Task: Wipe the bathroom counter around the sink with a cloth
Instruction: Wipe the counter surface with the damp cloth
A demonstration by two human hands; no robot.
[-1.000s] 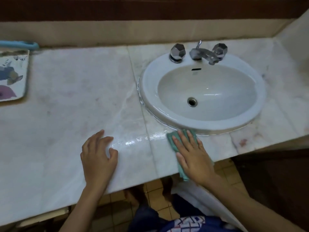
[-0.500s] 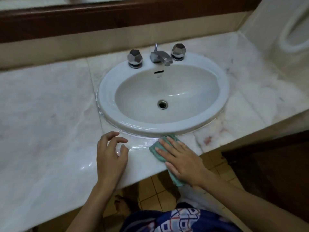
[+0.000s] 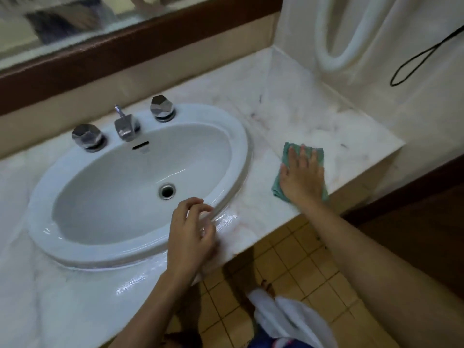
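Right hand [image 3: 302, 180] presses green cloth [image 3: 289, 149] flat — counter [image 3: 301, 116] beside sink [image 3: 241, 146].

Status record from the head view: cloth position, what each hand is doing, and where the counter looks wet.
green cloth: flat on the marble counter, right of the sink
right hand: palm down on the cloth, fingers straight
left hand: loosely curled, holding nothing, by the sink's front rim; contact unclear
wet sheen: counter strip in front of the sink
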